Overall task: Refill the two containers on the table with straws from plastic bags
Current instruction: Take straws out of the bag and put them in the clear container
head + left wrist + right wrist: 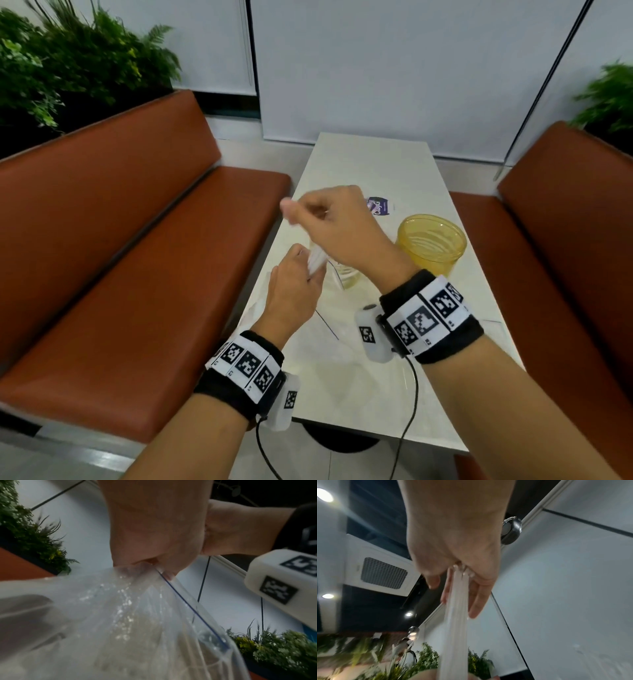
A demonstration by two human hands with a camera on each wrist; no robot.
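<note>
Head view, near to far, two hands over the near half of one white table (404, 164)

Left hand (294, 291), lower centre of frame: fingers curled round the gathered mouth of one clear plastic bag (120, 615). Left wrist view shows the film pinched between thumb and fingers at top centre, a blue seal line running down to lower right, film spreading across the lower frame. Contents of the bag blurred; straw count inside cannot be told

Right hand (339, 222), centre of frame, above and beyond the left: closed on one bundle of white straws (457, 608). Right wrist view shows the bundle leaving the fist and running to the bottom edge, one finger lying straight along its right side, others curled behind. Single straws too blurred to count. In the head view the bundle's lower end meets the left hand

Wristbands with black-and-white markers: two, one per wrist

Containers: two. One clear container (349, 277) just right of the left hand, mostly hidden by the right forearm. One yellow container (432, 241) right of centre, standing upright; whether it holds anything cannot be told

Beyond: one small purple-labelled packet (378, 206) on the tabletop

Brown benches: two, at left (137, 240) and at right (565, 222)
</note>
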